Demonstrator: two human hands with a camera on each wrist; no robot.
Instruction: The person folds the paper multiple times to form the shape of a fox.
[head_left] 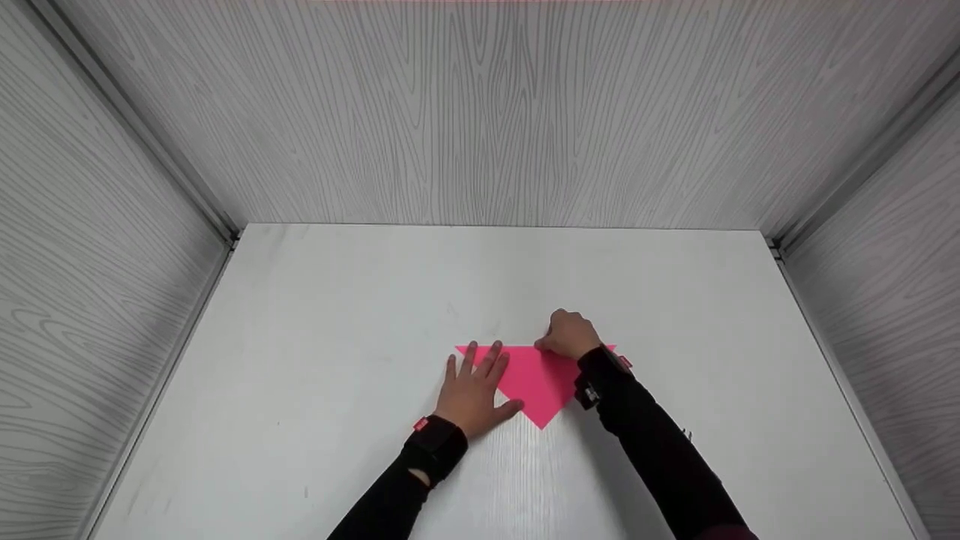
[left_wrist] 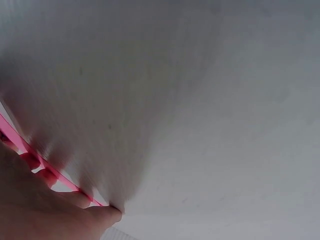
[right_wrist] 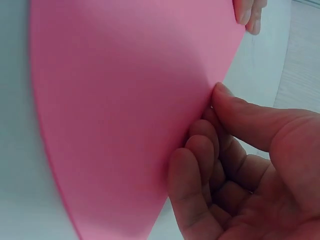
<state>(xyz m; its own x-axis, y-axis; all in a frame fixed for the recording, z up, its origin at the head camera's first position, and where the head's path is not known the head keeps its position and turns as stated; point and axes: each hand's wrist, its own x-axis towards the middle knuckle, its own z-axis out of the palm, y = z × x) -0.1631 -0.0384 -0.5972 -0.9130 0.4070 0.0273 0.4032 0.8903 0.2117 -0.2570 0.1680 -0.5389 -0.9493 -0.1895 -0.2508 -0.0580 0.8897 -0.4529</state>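
Pink paper [head_left: 534, 384] flat-ish on wht table [head_left: 330, 352], a bit R of ctr on the near half; triangular outline, long straight edge away from person, pt toward person (folded or single layer, can't tell). Going L to R: L wall panel [head_left: 82, 262], grey woodgrain, well apart from the work. Then L sleeve [head_left: 386, 499], black, w/ black wristband [head_left: 439, 448] at its end. L hand [head_left: 472, 405] palm down, fingers spread & straight, gripping nothing; lies over paper's L part, middle fingertips at or near the long edge, little finger just off the L corner, thumb reaching the sloping near edge. Spread like that prob. to pin the sheet over a wide area, so it can't slide or swing. Midway btwn hands, a stretch of bare pink, incl. the near pt. Then R hand [head_left: 571, 334] at long edge, R of its mid: fingers curled, thumb tip & fingers pinching the edge (R wrist view shows it best; L wrist cam gets mostly tabletop). Thumb-and-finger hold presumably bc a thin edge gives little else to grab, & allows fine control. Paper's R corner pokes out past R wrist. R sleeve [head_left: 667, 457], also black, comes in from lower R. Last, R wall panel [head_left: 885, 225], same woodgrain.
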